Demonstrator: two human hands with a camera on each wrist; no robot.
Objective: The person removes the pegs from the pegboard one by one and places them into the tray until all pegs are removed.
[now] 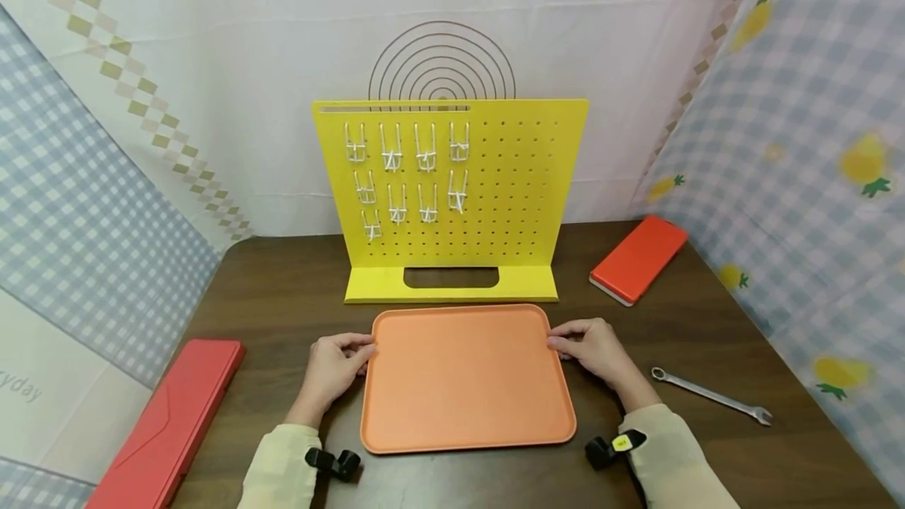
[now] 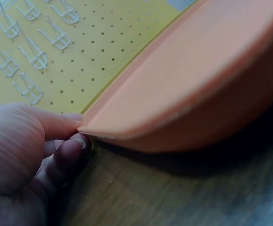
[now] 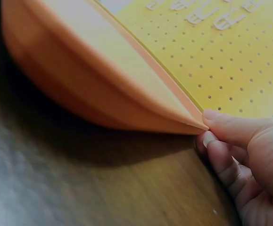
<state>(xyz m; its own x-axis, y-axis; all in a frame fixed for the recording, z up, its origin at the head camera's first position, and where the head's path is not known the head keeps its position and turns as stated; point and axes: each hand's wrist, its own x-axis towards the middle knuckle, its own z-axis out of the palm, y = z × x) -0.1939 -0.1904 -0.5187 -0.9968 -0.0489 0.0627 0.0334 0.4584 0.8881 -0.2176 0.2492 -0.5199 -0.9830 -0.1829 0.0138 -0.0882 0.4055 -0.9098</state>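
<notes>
An orange rectangular tray [image 1: 467,379] lies in front of the pegboard, with nothing on it. My left hand [image 1: 334,371] pinches its left rim between thumb and fingers. On the opposite side my right hand [image 1: 597,352] pinches the right rim in the same way. Both wrist views show the thumb on top of the rim and fingers beneath, with a dark shadow under the tray. Just behind it stands a yellow pegboard [image 1: 519,203] bearing several white wire hooks [image 1: 426,155] on its left and middle part.
A steel wrench [image 1: 710,395] lies on the brown table [image 1: 283,281] at the right. Behind it is a red box-like item [image 1: 639,259]. A long red case [image 1: 173,422] lies along the left edge. Patterned cloth [image 1: 283,61] hangs behind and at both sides.
</notes>
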